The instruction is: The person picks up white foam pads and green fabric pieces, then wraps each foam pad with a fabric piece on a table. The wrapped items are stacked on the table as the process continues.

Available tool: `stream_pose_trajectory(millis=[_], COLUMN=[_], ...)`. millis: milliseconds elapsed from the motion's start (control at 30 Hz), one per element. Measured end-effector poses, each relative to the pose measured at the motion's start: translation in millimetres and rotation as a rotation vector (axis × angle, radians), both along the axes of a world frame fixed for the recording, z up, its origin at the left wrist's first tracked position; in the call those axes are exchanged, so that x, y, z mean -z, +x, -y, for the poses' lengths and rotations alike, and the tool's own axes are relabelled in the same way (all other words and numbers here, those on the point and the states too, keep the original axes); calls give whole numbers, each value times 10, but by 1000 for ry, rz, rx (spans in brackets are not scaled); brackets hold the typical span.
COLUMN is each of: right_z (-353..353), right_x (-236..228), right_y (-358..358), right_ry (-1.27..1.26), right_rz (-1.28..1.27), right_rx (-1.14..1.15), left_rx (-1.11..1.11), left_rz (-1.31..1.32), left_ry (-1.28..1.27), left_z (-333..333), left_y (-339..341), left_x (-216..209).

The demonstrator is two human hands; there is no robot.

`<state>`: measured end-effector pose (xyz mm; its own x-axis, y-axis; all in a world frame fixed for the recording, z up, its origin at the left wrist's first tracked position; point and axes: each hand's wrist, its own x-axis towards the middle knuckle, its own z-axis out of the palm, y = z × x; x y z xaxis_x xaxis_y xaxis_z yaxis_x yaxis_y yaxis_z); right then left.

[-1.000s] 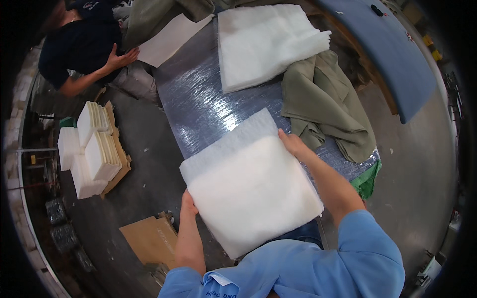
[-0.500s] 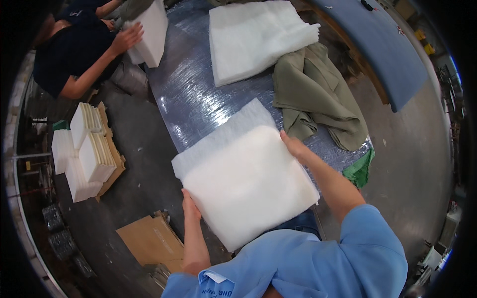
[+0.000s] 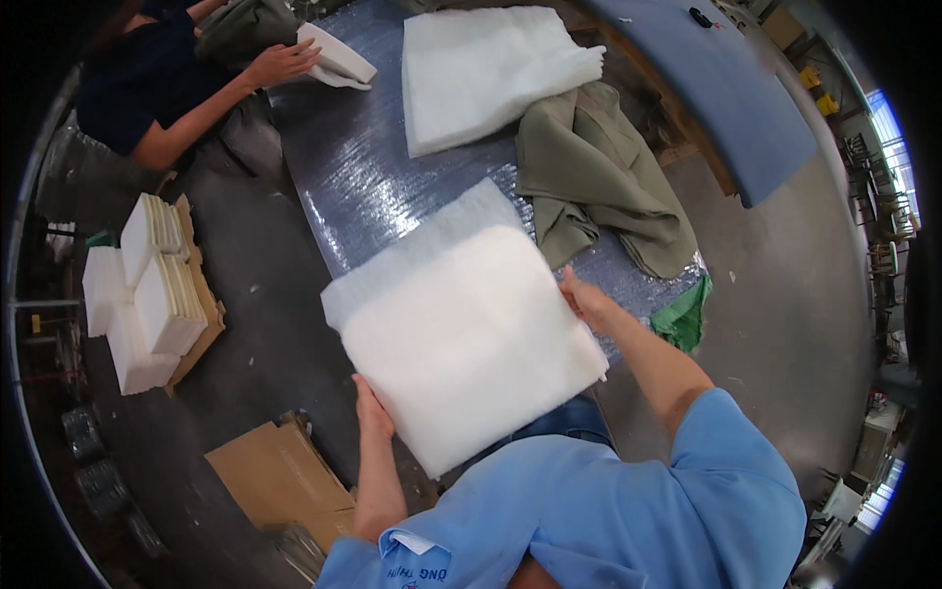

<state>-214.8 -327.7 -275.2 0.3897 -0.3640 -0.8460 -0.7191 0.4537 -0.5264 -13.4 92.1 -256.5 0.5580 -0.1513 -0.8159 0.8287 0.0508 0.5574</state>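
Observation:
A thick white cushion pad (image 3: 471, 344) lies across the near end of the table and overhangs toward my body. A thin, translucent layer of white wadding (image 3: 422, 240) sticks out past its far edge. My left hand (image 3: 374, 409) grips the pad's left edge, thumb on the side, other fingers mostly hidden beneath. At the right edge, my right hand (image 3: 586, 299) is closed round the side, its fingers partly out of sight. Beyond that hand lies a crumpled olive-green cloth cover (image 3: 608, 177). A stack of white wadding sheets (image 3: 491, 79) rests farther up the table.
The table (image 3: 363, 191) has a shiny plastic-wrapped top; green cloth (image 3: 682, 314) hangs at its right corner. A co-worker's hand (image 3: 285, 64) touches a white slab (image 3: 339, 59) at far left. White foam blocks (image 3: 167, 294) and flattened cardboard (image 3: 280, 476) stand left. A blue-topped table (image 3: 726, 98) is far right.
The view has shifted slightly. My right hand sits a little nearer along the pad's right edge, while the left keeps its place. The co-worker's white slab has tipped from upright to flatter.

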Motion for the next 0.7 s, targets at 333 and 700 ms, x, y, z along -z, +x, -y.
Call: stream_pose_trajectory(millis=[333,700], right_z=[-403,-784], right_x=[54,139], right_y=[-721,-1188], right_ry=[157,-272], right_rz=[167,-82], right_rx=[16,-91], left_rx=[40,40], left_rz=[31,-9], left_ry=[-53,33], left_z=[-513,-760], left_y=[-591,-1353], left_x=[127,247])
